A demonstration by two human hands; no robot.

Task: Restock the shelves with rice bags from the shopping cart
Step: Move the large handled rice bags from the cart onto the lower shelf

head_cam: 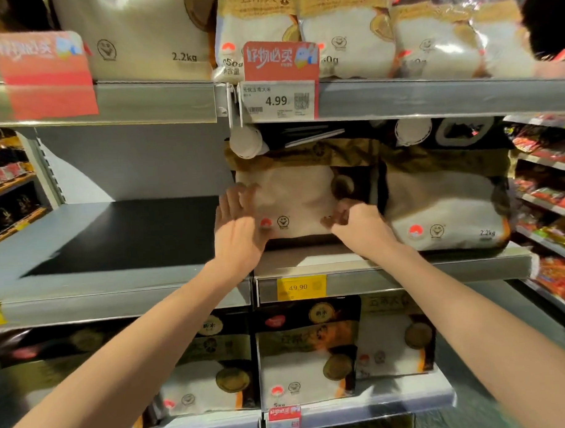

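Head view: upper shelf (431,96) and lower shelf (377,405) hold rice packs. Middle shelf (405,273) carries the rice bag (293,194) at centre, upright, touching a 2.2kg bag (444,208) at its 3 o'clock. Rice bag: white, gold-black top band, red logo low. Your left hand (240,228) presses its 9 o'clock edge, fingers straight; your right hand (358,222) curls round its 4 o'clock corner.

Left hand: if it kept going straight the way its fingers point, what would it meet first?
The left hand would meet the rice bag; its fingertips look to be at the bag's left edge, though blur hides contact.
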